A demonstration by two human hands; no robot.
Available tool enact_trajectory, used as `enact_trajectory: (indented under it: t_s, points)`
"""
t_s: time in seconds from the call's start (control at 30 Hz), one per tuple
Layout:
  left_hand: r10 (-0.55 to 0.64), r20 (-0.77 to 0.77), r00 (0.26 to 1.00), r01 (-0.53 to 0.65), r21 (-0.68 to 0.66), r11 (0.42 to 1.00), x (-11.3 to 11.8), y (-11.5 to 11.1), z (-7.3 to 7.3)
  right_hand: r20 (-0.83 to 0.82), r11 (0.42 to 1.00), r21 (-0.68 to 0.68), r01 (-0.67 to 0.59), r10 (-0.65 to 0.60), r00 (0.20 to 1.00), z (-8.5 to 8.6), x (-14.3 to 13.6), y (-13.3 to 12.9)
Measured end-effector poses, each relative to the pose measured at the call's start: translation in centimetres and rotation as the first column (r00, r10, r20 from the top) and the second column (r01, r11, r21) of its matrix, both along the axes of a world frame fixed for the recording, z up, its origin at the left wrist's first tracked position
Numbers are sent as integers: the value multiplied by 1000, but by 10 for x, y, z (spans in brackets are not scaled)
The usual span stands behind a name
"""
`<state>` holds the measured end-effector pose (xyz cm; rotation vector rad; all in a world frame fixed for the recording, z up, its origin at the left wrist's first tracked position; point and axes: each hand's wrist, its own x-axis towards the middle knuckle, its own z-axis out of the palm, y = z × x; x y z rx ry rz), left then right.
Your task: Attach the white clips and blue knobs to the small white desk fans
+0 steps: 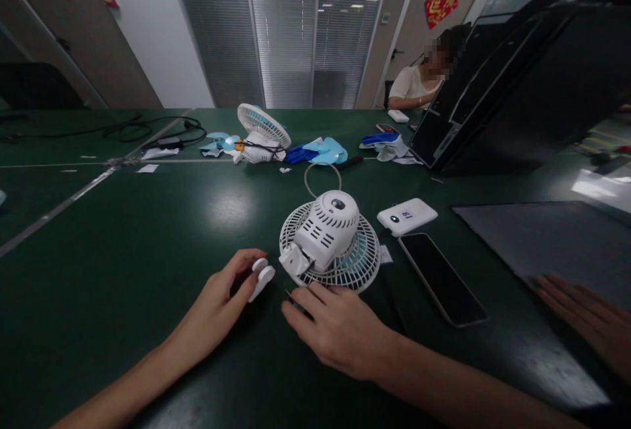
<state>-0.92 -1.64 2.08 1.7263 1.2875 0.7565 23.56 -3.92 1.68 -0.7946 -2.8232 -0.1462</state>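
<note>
A white fan lies face down on the green table, its motor housing up and its round grille beneath. Left of the fan, my left hand grips a small white plastic part between thumb and fingers. My right hand rests at the near edge of the grille, thumb and index finger close together around a small thin item whose nature is unclear. Light blue blades show through the grille. A thin cable loops behind the housing.
Right of the fan lie a white power bank, a dark phone and a grey mat, with another person's hand beside it. Farther back are a second fan, blue blades, gloves, black cables and a seated person.
</note>
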Motion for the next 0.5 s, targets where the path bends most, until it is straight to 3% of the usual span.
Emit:
enact_trajectory:
  t_s: [0.13, 0.23, 0.37, 0.5]
  points:
    - [135, 131, 982, -111, -177, 978, 3, -2, 2, -6, 999, -33, -23, 23, 1000, 4, 0, 1]
    - [174, 201, 964, -114, -277, 954, 7, -4, 3, -61, 997, -44, -59, 56, 997, 5, 1, 2]
    - [74, 188, 979, -45, -156, 987, 14, -11, 5, -332, 995, 16, -95, 95, 939, 3, 5, 2]
    - [12, 144, 989, -2, -64, 998, 19, -14, 8, -660, 1000, 11, -24, 25, 751, 1, 10, 4]
